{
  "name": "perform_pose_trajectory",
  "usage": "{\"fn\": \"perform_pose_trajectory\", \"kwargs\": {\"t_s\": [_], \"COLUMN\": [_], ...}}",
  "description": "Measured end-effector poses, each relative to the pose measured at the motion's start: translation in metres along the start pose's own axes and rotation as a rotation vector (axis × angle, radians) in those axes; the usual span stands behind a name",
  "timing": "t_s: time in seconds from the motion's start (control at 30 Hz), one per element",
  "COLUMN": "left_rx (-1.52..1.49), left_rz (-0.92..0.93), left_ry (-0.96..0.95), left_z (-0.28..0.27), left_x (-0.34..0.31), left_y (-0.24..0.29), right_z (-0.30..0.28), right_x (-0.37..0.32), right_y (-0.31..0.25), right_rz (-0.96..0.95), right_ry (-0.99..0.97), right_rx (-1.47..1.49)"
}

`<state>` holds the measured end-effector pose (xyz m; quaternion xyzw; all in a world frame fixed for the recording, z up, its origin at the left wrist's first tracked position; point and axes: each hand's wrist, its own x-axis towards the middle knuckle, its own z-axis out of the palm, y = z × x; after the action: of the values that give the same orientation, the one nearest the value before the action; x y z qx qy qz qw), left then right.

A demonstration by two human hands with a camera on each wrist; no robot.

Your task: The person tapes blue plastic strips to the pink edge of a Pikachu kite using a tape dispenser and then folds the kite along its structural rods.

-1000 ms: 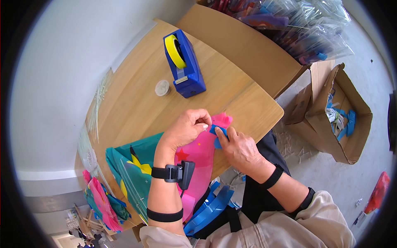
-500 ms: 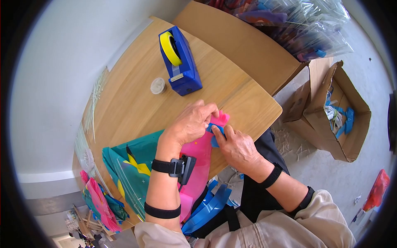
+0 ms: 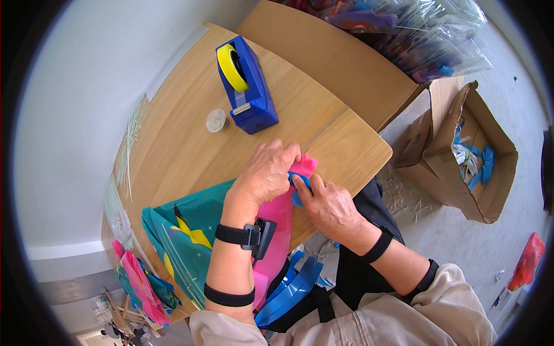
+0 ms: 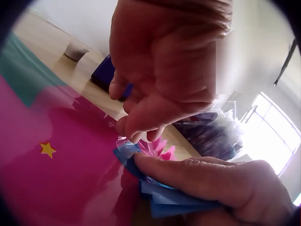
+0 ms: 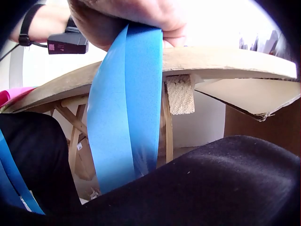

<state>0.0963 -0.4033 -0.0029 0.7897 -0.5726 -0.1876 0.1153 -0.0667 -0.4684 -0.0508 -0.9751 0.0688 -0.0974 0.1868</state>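
Near the table's front edge, the gathered neck of a pink and teal plastic sheet has a blue strip across it. My left hand bends over the neck, its fingertips pinching a clear piece at the strip's end in the left wrist view. My right hand grips the blue strip, thumb pressed on it beside the left fingertips. In the right wrist view the folded strip hangs below the right hand. Pink ruffled plastic sticks out past the strip.
A blue tape dispenser and a small round tub stand farther back on the table. Thin white sticks lie along the wall side. Cardboard boxes stand at right; blue strips lie at my lap.
My left hand has moved up and over the neck, its fingers now closer to the pink end. My right hand keeps its grip on the blue strip. The view has shifted slightly.
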Motion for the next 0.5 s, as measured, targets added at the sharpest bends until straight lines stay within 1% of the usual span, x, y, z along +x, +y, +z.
{"fn": "perform_pose_trajectory", "kwargs": {"t_s": [0.1, 0.23, 0.3, 0.33, 0.4, 0.43, 0.5], "left_rx": [0.019, 0.092, 0.208, 0.207, 0.258, 0.259, 0.310], "left_rz": [-0.021, -0.007, -0.006, -0.006, -0.145, -0.145, -0.165], "left_ry": [-0.046, -0.020, -0.009, -0.011, -0.014, -0.014, 0.166], "left_z": [-0.003, 0.002, 0.004, 0.003, -0.001, -0.001, 0.000], "left_x": [0.001, 0.003, 0.003, 0.003, 0.002, 0.001, -0.002], "left_y": [0.003, 0.005, 0.006, 0.006, 0.006, 0.003, -0.005], "right_z": [0.000, 0.000, -0.002, -0.003, -0.003, -0.003, -0.002], "right_x": [0.000, 0.000, 0.000, 0.000, 0.000, -0.001, -0.004], "right_y": [0.000, 0.000, 0.000, 0.000, 0.001, 0.002, 0.007], "right_rz": [-0.005, 0.001, 0.004, 0.002, 0.000, -0.004, -0.010], "right_ry": [0.000, -0.007, -0.009, -0.014, -0.018, 0.007, 0.034], "right_rx": [-0.003, -0.005, -0.003, 0.000, 0.005, 0.051, 0.097]}}
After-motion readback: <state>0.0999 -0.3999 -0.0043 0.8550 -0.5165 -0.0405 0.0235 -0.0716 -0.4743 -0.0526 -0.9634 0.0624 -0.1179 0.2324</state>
